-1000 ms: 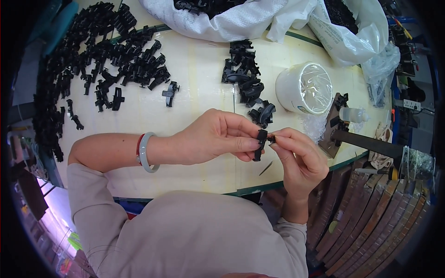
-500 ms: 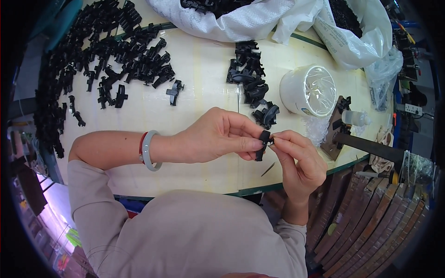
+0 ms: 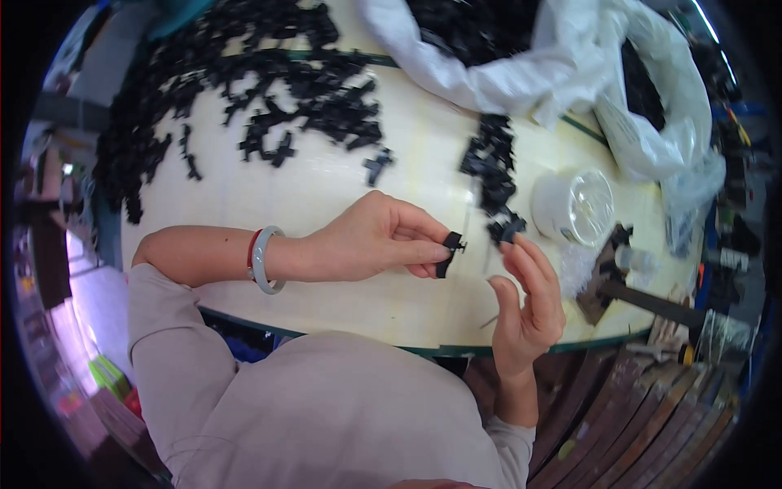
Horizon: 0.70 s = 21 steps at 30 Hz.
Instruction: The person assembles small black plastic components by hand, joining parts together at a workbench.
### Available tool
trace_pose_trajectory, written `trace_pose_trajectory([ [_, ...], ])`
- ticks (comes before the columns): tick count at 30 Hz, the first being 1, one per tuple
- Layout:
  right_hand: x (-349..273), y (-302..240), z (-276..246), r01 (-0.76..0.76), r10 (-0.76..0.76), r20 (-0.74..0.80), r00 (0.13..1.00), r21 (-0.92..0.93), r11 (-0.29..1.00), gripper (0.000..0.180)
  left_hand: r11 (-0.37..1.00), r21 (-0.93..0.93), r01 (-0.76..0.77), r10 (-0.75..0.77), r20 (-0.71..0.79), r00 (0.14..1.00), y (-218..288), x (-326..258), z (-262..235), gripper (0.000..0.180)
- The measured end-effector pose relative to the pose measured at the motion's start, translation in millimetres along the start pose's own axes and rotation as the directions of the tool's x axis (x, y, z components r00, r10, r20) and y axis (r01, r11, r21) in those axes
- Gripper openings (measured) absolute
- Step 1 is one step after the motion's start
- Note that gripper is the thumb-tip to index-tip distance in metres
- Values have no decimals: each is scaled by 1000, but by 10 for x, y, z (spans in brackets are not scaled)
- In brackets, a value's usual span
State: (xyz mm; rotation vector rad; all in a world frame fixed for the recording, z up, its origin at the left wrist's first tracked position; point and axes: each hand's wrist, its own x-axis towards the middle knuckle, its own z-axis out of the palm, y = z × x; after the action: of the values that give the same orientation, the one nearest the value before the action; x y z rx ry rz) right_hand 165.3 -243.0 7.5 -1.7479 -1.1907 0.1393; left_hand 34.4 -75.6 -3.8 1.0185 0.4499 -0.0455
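Between the thumb and fingers of my left hand is a small curved black plastic part, with a tiny piece sticking out on its right side. My right hand is open, thumb apart from the fingers. Its fingertips are at the near end of a column of similar black parts; whether they touch the nearest one I cannot tell. A thin dark pin-like sliver lies on the table to the left of my right hand.
Many black parts are heaped at the far left, one single part beside them. White sacks of black pieces stand at the back. To the right are a white tub with clear film, a small bottle and a lever-handled fixture.
My right hand has come off the held part and moved up and right to the column, its fingers opening. The left hand keeps its part. The whole view has shifted and blurred.
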Motion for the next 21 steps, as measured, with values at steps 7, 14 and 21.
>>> trace_pose_trajectory([
  [7,495,-204,819,224,-216,379,900,23,974,62,967,256,11,99,-413,905,15,-1040,-634,26],
  [14,1208,166,1646,209,-189,369,910,-16,978,49,961,268,-71,249,-718,651,-302,-1853,-1033,27],
  [21,1319,-2,1984,148,-171,343,924,92,985,45,983,166,-79,149,-465,873,-332,-1957,-1095,23],
])
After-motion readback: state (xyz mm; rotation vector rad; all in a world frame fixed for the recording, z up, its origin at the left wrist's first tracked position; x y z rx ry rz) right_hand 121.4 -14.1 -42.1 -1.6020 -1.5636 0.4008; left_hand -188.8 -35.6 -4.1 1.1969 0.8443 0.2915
